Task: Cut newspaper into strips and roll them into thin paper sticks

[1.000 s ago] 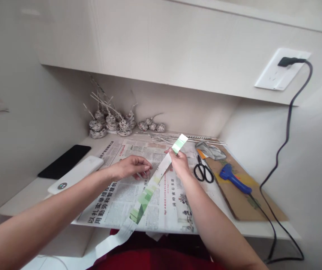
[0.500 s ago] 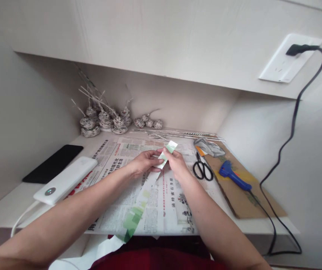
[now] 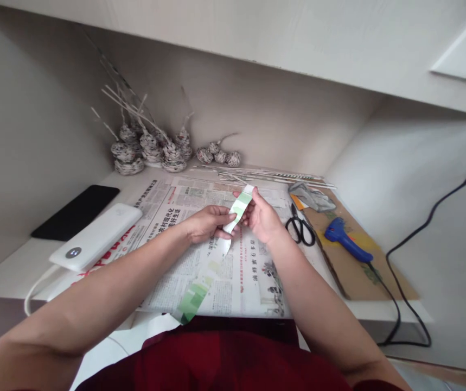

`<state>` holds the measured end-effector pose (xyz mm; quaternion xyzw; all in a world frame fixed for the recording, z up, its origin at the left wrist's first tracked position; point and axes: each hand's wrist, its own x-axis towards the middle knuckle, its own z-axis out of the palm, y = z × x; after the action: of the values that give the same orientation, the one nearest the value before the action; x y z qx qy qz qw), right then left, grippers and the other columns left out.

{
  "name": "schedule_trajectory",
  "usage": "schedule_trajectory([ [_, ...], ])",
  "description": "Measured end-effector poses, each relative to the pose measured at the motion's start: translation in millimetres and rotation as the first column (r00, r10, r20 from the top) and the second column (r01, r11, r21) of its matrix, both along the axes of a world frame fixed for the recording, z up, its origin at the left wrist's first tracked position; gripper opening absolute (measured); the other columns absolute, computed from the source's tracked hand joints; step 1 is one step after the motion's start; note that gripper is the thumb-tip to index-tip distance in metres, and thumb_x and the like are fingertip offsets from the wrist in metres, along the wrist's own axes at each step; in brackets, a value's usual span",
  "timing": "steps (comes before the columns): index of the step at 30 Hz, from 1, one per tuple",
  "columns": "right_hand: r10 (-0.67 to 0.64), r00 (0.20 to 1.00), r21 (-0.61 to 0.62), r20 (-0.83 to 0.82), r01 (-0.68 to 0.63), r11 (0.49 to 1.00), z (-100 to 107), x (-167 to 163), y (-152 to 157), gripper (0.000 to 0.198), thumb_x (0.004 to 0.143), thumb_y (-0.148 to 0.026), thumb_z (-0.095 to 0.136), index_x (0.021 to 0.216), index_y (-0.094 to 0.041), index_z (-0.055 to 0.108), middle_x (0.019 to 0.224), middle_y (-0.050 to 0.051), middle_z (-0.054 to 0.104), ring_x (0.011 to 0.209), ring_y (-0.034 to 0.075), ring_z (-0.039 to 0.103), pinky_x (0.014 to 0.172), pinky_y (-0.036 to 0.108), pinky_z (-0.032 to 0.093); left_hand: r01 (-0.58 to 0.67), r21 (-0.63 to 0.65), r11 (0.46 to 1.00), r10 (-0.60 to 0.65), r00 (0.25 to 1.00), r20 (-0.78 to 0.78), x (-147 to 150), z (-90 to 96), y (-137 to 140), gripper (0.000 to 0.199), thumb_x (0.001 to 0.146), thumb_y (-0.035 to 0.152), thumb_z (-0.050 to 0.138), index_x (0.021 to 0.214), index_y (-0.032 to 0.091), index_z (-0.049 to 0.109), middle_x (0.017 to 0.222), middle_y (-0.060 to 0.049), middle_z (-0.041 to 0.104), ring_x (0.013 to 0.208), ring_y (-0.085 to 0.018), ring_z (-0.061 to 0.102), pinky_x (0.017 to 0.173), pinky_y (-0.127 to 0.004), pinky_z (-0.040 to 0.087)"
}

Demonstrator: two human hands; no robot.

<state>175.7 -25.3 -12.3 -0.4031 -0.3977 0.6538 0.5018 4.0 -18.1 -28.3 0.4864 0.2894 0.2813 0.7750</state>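
A long green-and-white paper strip [image 3: 238, 209] runs between my hands, slanting up to the right. My left hand [image 3: 210, 224] pinches it around its middle, thumb on top. Near its upper end, my right hand [image 3: 262, 217] grips the edge between thumb and fingers. The strip's lower part trails down over the newspaper [image 3: 224, 293] to the front edge of the shelf, with a green section [image 3: 194, 298] close to my body. To the right of my right hand lie black-handled scissors [image 3: 300, 228], partly on the newspaper.
Several woven paper gourds [image 3: 173, 155] and small woven balls [image 3: 220, 156] stand at the back beside thin paper sticks [image 3: 265, 175]. At right, a blue glue gun [image 3: 346, 240] and a grey cloth [image 3: 312, 196] lie on cardboard [image 3: 350, 282]. A white power bank [image 3: 96, 236] and black phone [image 3: 76, 212] are left.
My right hand has slid along the strip toward its top end and turned, its fingers now behind the paper. The view has tilted downward, and the socket has moved toward the upper right corner.
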Motion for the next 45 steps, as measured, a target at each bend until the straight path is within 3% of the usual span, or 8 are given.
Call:
schedule_trajectory([
  [4, 0.176, 0.978, -0.036, -0.109, -0.181, 0.983, 9.2, 2.3, -4.9, 0.044, 0.08, -0.052, 0.049, 0.093, -0.015, 0.068, 0.063, 0.004, 0.058, 0.055, 0.016, 0.05, 0.048, 0.025, 0.039, 0.067, -0.076, 0.995, -0.057, 0.99, 0.125, -3.2, 2.4, 0.1, 0.017, 0.085, 0.026, 0.063, 0.093, 0.011, 0.063, 0.071, -0.003, 0.057, 0.06, -0.01, 0.056, 0.053, -0.019, 0.051],
  [9, 0.194, 0.978, 0.033, -0.075, -0.192, 0.981, 5.7, 0.4, -7.7, 0.021, 0.067, -0.027, 0.061, 0.085, -0.016, 0.065, 0.064, 0.001, 0.059, 0.058, 0.014, 0.051, 0.048, 0.022, 0.038, 0.118, -0.116, 0.986, -0.098, 0.981, 0.166, -1.8, 1.8, -2.0, 0.018, 0.088, 0.03, 0.059, 0.09, 0.012, 0.06, 0.06, 0.002, 0.043, 0.05, -0.008, 0.048, 0.038, -0.013, 0.035],
  [17, -0.118, 0.987, 0.168, 0.11, 0.098, 0.981, 0.6, -9.0, -8.5, 0.028, 0.065, -0.039, 0.073, 0.074, -0.02, 0.053, 0.052, -0.008, 0.046, 0.041, 0.007, 0.038, 0.039, 0.02, 0.029, 0.229, -0.107, 0.968, -0.221, 0.972, 0.081, 0.1, 5.9, -6.3, 0.061, 0.082, 0.069, 0.043, 0.107, 0.016, 0.059, 0.082, -0.007, 0.06, 0.066, -0.016, 0.062, 0.032, -0.014, 0.023],
  [22, -0.337, 0.931, 0.208, 0.139, 0.305, 0.929, -5.9, -7.1, -0.2, 0.023, 0.063, -0.032, 0.072, 0.073, -0.02, 0.054, 0.051, -0.008, 0.046, 0.04, 0.006, 0.037, 0.035, 0.019, 0.024, 0.244, 0.044, 0.969, -0.24, 0.968, -0.076, -0.4, 7.0, -13.1, 0.038, 0.077, 0.038, 0.071, 0.106, 0.013, 0.062, 0.088, -0.008, 0.065, 0.058, -0.01, 0.057, 0.034, -0.015, 0.023],
  [25, -0.395, 0.906, 0.196, 0.151, 0.364, 0.91, -10.4, -2.4, 5.9, 0.018, 0.064, -0.029, 0.069, 0.072, -0.02, 0.055, 0.05, -0.008, 0.046, 0.039, 0.006, 0.036, 0.034, 0.019, 0.022, 0.279, 0.06, 0.958, -0.27, 0.954, -0.133, -5.6, 9.4, -20.3, 0.038, 0.079, 0.027, 0.069, 0.113, 0.013, 0.061, 0.102, -0.013, 0.068, 0.075, -0.016, 0.065, 0.037, -0.015, 0.032],
  [29, -0.392, 0.913, 0.129, 0.112, 0.378, 0.917, -12.7, 1.8, 10.5, 0.016, 0.061, -0.027, 0.066, 0.07, -0.019, 0.055, 0.049, -0.008, 0.046, 0.04, 0.006, 0.037, 0.034, 0.019, 0.022, 0.346, 0.005, 0.938, -0.341, 0.927, -0.156, -24.7, 16.0, -40.0, 0.035, 0.082, 0.026, 0.063, 0.114, 0.012, 0.063, 0.119, -0.018, 0.064, 0.1, -0.025, 0.066, 0.039, -0.014, 0.037],
  [39, -0.419, 0.908, 0.05, 0.021, 0.418, 0.907, -10.7, 4.0, 13.3, 0.015, 0.058, -0.019, 0.066, 0.07, -0.018, 0.056, 0.05, -0.007, 0.049, 0.04, 0.005, 0.037, 0.034, 0.018, 0.023, 0.298, -0.171, 0.939, -0.336, 0.904, -0.265, -95.1, 22.7, -102.1, 0.031, 0.081, 0.034, 0.063, 0.107, 0.018, 0.069, 0.104, -0.013, 0.071, 0.089, -0.025, 0.069, 0.032, -0.014, 0.033],
  [45, -0.411, 0.911, 0.043, 0.015, 0.41, 0.911, -11.6, 5.9, 13.9, 0.015, 0.056, -0.018, 0.066, 0.068, -0.018, 0.056, 0.049, -0.007, 0.05, 0.04, 0.005, 0.038, 0.034, 0.017, 0.025, 0.387, -0.169, 0.907, -0.419, 0.773, -0.477, -140.3, 15.2, -143.9, 0.021, 0.078, 0.031, 0.062, 0.093, 0.024, 0.075, 0.086, -0.013, 0.07, 0.073, -0.025, 0.067, 0.034, -0.02, 0.042],
])
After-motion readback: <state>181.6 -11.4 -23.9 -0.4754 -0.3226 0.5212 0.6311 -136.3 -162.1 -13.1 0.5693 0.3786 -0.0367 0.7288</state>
